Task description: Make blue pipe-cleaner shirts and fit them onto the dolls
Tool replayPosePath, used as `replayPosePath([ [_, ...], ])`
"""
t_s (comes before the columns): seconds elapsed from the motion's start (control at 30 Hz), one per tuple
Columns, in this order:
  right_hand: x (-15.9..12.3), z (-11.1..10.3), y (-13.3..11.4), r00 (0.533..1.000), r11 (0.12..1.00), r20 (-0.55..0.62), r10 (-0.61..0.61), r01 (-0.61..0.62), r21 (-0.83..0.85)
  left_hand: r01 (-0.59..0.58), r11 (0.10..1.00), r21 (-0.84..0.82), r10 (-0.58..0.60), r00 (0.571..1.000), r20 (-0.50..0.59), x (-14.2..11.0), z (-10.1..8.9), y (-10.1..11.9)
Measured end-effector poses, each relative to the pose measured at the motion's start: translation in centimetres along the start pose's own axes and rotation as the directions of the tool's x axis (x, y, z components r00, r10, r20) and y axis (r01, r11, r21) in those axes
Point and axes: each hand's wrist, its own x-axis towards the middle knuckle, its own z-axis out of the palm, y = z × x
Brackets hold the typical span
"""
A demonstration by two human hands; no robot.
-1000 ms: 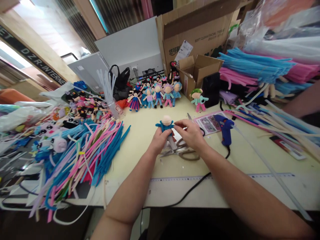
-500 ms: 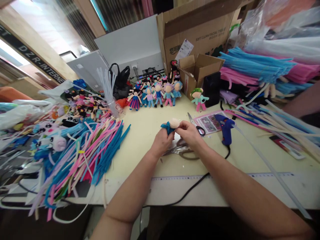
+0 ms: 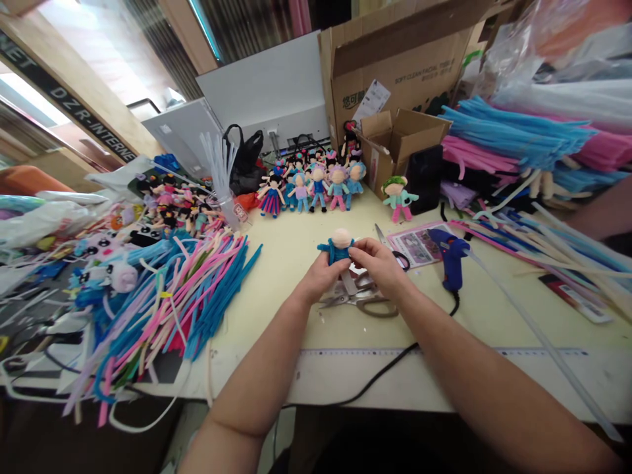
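A small pipe-cleaner doll (image 3: 340, 245) with a bald cream head and a teal body is held upright between both hands over the table. My left hand (image 3: 322, 275) grips its body from the left, thumb across the front. From the right, my right hand (image 3: 378, 262) pinches the doll's teal side with thumb and fingertips. Just below the hands lie large scissors (image 3: 376, 307) with grey-brown handles, partly hidden by the right hand. A second pair of scissors with black handles (image 3: 401, 261) rests beyond the right hand.
A blue glue gun (image 3: 450, 260) with a long glue stick stands at right, its black cord (image 3: 380, 375) crossing a ruler (image 3: 326, 353). Pipe cleaners (image 3: 217, 303) heap at left. Finished dolls (image 3: 318, 187) stand at the back before cardboard boxes (image 3: 395, 66).
The doll has turned from lying tilted to upright, its head now on top and its teal body facing me. The right hand has shifted its pinch from near the head to the body.
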Motion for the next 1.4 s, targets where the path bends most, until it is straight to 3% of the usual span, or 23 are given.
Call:
replayPosePath([
  [0.13,0.3,-0.3,0.2,0.999,1.0,-0.04,0.008,-0.007,0.029,0.039,0.975,-0.22,-0.031,0.999,0.04,0.2,-0.6,-0.1],
  [0.33,0.0,0.4,1.1,1.0,0.999,-0.001,0.009,-0.009,-0.034,-0.093,0.962,-0.259,0.033,0.973,-0.227,0.7,-0.4,-0.2],
  [0.47,-0.5,1.3,2.0,0.999,0.993,0.023,0.026,-0.023,-0.119,-0.054,0.955,-0.293,0.005,0.986,-0.166,0.7,0.1,-0.5],
  [0.57,-0.6,1.5,2.4,1.0,0.995,0.02,0.011,-0.009,-0.101,-0.068,0.983,-0.169,0.022,0.964,-0.264,0.7,-0.2,-0.4],
  [0.67,-0.6,1.3,2.3,0.997,0.997,0.066,0.026,-0.022,-0.068,-0.164,0.986,0.022,0.162,0.932,-0.323,0.7,-1.0,0.0],
  [0.77,-0.8,1.2,1.8,0.99,0.996,0.11,0.089,-0.091,0.007,-0.23,0.964,0.133,0.256,0.936,-0.242,0.5,-1.6,0.4],
  [0.9,-1.3,1.5,0.9,0.971,0.977,0.163,0.173,-0.191,0.1,-0.231,0.95,0.21,0.257,0.96,-0.108,0.1,-1.8,0.8],
  [1.0,-1.5,1.7,0.6,0.958,0.962,0.188,0.217,-0.243,0.126,-0.273,0.91,0.311,0.308,0.949,-0.069,-0.2,-1.8,0.9],
  [1.07,-1.5,1.8,0.7,0.96,0.968,0.191,0.207,-0.229,0.105,-0.304,0.847,0.436,0.373,0.924,-0.081,-0.5,-1.7,1.0],
  [1.17,-1.2,1.7,1.0,0.983,0.996,0.163,0.079,-0.084,0.021,-0.314,0.748,0.586,0.452,0.886,-0.103,-0.8,-1.3,1.1],
  [1.27,-1.1,1.5,1.1,0.986,0.996,0.168,0.003,0.012,-0.089,-0.29,0.746,0.6,0.454,0.88,-0.139,-0.9,-1.2,1.3],
  [1.4,-1.3,1.1,0.9,0.976,0.982,0.215,0.033,0.007,-0.186,-0.237,0.873,0.427,0.314,0.942,-0.118,-0.8,-1.5,1.7],
])
